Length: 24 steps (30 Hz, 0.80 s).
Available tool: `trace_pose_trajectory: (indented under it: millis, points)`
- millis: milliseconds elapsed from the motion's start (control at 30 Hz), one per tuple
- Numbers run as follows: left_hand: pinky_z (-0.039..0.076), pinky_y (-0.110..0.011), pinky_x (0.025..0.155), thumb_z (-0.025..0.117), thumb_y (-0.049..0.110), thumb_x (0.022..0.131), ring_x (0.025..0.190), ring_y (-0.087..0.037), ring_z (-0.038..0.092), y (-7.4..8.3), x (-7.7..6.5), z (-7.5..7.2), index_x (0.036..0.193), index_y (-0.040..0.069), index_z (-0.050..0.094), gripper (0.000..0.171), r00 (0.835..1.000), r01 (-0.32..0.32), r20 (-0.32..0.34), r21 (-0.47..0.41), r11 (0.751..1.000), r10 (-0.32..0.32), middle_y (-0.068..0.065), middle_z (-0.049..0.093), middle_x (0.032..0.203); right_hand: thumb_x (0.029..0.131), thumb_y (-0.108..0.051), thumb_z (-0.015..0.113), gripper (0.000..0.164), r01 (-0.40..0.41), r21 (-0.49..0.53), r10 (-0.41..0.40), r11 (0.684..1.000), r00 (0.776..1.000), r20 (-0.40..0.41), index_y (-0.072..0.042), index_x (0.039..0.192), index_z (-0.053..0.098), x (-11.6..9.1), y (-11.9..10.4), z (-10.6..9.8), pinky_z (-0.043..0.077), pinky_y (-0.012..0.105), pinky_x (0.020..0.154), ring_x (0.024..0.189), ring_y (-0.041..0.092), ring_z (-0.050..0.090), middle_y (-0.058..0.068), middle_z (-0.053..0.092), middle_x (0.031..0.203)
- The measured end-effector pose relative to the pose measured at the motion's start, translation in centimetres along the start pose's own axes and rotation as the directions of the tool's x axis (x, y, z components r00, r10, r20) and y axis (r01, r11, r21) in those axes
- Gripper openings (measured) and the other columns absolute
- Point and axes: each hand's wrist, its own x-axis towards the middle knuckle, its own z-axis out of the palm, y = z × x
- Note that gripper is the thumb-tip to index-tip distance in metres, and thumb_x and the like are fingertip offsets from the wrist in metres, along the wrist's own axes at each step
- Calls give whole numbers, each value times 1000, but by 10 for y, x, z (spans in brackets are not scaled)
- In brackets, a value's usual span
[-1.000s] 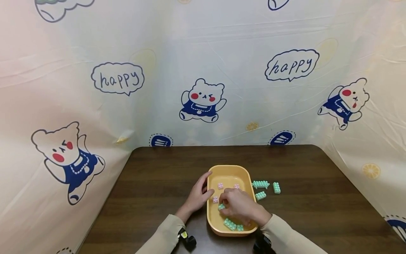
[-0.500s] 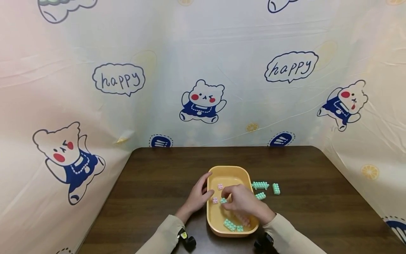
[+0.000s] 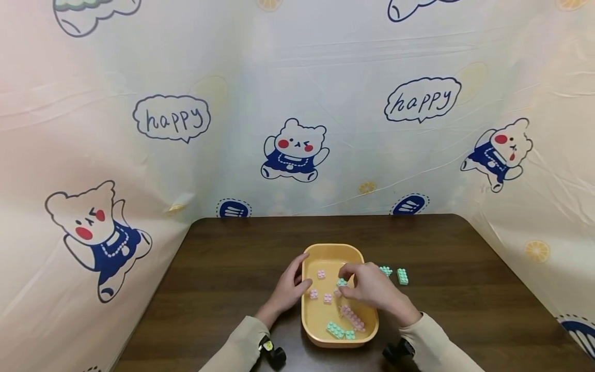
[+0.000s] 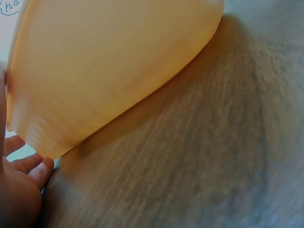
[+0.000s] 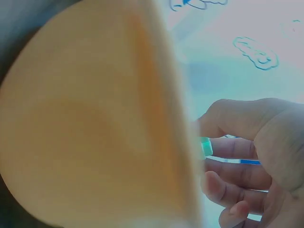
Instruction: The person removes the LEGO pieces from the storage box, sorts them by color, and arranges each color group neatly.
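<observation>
The tray (image 3: pixel 315 315) runs lengthwise away from the person. The left hand (image 3: pixel 285 290) rests spread against its left rim; the right hand (image 3: pixel 372 285), nearer the bricks, pinches a green one, this green brick (image 3: pixel 342 282) leftward at its fingertips, long axis unclear. A pink brick (image 3: pixel 338 293) shows just beside it.

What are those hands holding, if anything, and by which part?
The right hand pinches a small green brick by its sides, studs facing up. The left hand holds the yellow tray by its left edge.
</observation>
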Motion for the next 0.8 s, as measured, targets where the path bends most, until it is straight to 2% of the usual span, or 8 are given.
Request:
trace_pose_trajectory:
  millis: [367, 800]
  points:
    - [41, -52, 105, 59, -2, 90, 134, -41, 42, 2, 1, 1, 148, -1, 33, 64, 1000, 0, -7, -3, 1000, 0, -24, 34, 151, 78, -26, 77, 17, -138, -48, 131, 989, 984, -117, -20, 93, 70, -18, 25, -30, 42, 20, 49, 59, 2, 49, -11, 61, 70]
    - [39, -53, 107, 59, 1, 92, 136, -41, 40, 4, -1, 1, 149, 0, 32, 64, 1000, 24, 0, 18, 1000, -24, -23, 32, 153, 78, -28, 78, 18, -258, -58, 245, 964, 955, -164, -18, 91, 70, -36, 56, -35, 47, 27, 57, 64, 5, 55, -6, 68, 78]
